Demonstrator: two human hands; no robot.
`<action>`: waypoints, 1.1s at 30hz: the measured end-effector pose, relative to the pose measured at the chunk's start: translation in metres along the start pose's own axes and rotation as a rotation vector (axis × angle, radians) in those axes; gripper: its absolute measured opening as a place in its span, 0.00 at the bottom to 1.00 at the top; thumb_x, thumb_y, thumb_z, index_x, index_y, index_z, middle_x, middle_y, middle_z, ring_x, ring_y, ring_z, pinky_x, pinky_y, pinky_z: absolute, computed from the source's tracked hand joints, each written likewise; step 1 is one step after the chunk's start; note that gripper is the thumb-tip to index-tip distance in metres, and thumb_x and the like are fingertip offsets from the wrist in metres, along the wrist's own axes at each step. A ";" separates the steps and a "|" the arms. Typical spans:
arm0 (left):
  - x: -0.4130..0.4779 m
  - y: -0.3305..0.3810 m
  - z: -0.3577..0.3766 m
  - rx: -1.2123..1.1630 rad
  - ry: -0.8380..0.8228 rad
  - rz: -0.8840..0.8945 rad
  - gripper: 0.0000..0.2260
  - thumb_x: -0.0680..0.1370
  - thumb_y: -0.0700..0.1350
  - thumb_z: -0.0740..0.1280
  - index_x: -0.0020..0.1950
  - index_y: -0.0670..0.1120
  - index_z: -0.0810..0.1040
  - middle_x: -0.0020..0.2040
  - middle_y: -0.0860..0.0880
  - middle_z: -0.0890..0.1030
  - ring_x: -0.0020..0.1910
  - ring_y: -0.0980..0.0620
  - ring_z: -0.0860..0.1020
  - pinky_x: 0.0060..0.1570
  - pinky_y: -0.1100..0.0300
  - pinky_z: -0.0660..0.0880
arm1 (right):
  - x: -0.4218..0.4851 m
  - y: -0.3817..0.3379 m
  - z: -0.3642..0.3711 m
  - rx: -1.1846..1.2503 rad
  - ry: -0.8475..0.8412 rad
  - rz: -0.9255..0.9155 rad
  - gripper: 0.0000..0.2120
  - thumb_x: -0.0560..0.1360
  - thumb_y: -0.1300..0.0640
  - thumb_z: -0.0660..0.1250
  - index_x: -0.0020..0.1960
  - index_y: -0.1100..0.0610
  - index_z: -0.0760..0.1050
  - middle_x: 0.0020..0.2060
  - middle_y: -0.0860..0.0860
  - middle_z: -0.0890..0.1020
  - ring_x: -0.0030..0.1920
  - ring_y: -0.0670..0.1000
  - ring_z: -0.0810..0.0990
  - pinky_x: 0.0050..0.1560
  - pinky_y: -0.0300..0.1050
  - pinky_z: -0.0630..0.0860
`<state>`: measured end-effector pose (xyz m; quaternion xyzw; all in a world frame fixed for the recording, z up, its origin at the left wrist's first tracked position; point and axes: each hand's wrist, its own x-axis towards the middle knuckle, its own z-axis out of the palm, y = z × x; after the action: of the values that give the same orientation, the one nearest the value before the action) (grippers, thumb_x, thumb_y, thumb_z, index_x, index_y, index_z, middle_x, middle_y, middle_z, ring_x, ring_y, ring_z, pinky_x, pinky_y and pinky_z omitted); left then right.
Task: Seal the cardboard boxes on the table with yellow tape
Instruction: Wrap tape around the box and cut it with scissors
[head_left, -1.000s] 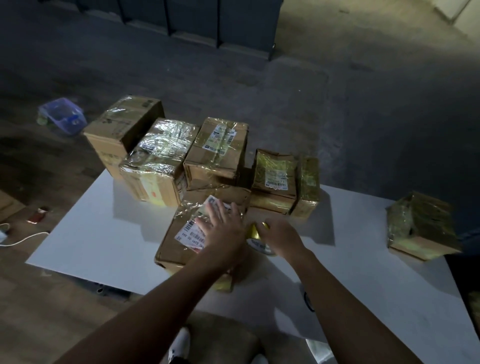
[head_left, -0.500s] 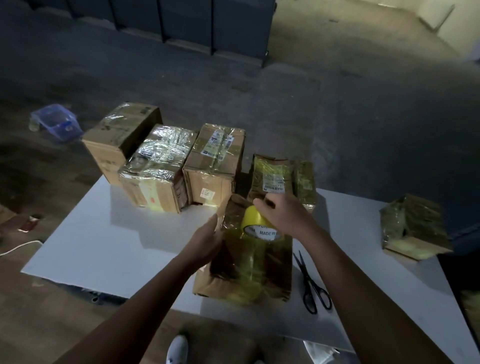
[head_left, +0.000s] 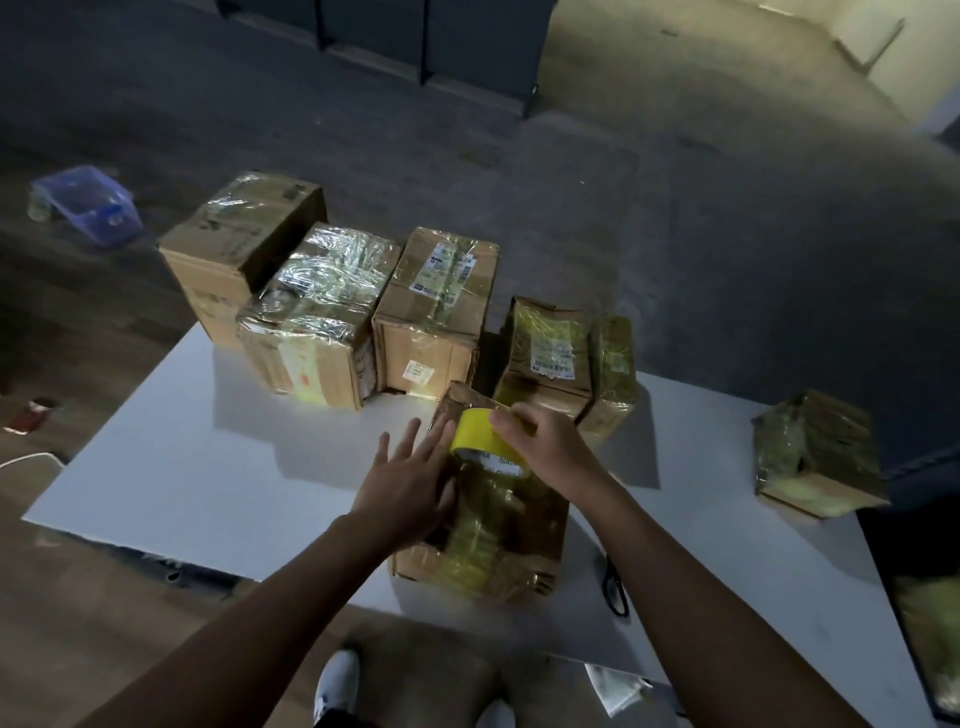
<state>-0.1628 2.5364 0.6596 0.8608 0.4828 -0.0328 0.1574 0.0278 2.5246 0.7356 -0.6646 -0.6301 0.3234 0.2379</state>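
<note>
near box (head_left: 493, 545): brown corrugated cardboard, rectangular, lying flat on the white table (head_left: 208, 467) at its near edge; top crossed by glossy, wrinkled strips of translucent yellow tape; corners scuffed
tape roll (head_left: 480, 434): smooth bright yellow ring, at the far end of the near box's top, tilted; white core label with dark print, too blurred to read
right hand (head_left: 545, 447): fingers curled over the roll's rim, gripping it
left hand (head_left: 410, 483): fingers straight and spread, flat against the near box's upper left edge; holds nothing
scissors (head_left: 615, 592): dark loop handles, flat on the table just right of the near box; blades hidden by the right forearm

behind the near box, a row of cardboard boxes:
- small box (head_left: 545, 348), directly behind; yellowish tape wrap, white label on top, text unreadable
- narrow box (head_left: 613, 369), against the small box's right side; same yellowish crinkled wrap
- labelled box (head_left: 436, 312), behind-left; white stickers under clear tape on top, one small white sticker on the front face; print too small to read
- shiny box (head_left: 317, 312), further left; crumpled clear film throwing glare, pale yellow patch on the front
- plain box (head_left: 239, 244), furthest left; film on top, dark print on the side, illegible

lone box (head_left: 815, 457): well right of the near box; yellow-green crinkled wrap
blue tub (head_left: 88, 208): translucent plastic, on the floor far left of the near box
</note>
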 end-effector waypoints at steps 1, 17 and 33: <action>0.000 0.000 0.001 0.026 0.001 -0.001 0.36 0.72 0.63 0.33 0.79 0.50 0.38 0.79 0.50 0.42 0.78 0.42 0.44 0.74 0.40 0.45 | 0.002 0.000 0.000 -0.044 -0.006 -0.014 0.17 0.80 0.45 0.60 0.52 0.57 0.79 0.42 0.54 0.80 0.41 0.49 0.77 0.42 0.44 0.70; -0.001 0.019 -0.012 0.234 0.055 0.001 0.31 0.82 0.55 0.51 0.78 0.39 0.48 0.79 0.39 0.50 0.78 0.39 0.47 0.72 0.39 0.42 | 0.006 0.004 -0.006 -0.255 0.209 -0.037 0.24 0.79 0.50 0.62 0.28 0.52 0.57 0.23 0.48 0.60 0.25 0.47 0.60 0.29 0.44 0.57; 0.012 0.021 0.012 0.103 0.071 0.087 0.33 0.81 0.59 0.41 0.74 0.36 0.64 0.72 0.37 0.67 0.72 0.41 0.65 0.69 0.43 0.62 | -0.004 0.019 -0.051 -0.502 0.094 0.110 0.23 0.80 0.48 0.57 0.29 0.57 0.63 0.25 0.52 0.67 0.28 0.52 0.67 0.29 0.43 0.58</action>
<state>-0.1376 2.5320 0.6509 0.8886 0.4477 -0.0202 0.0971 0.0773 2.5233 0.7570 -0.7506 -0.6417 0.1380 0.0766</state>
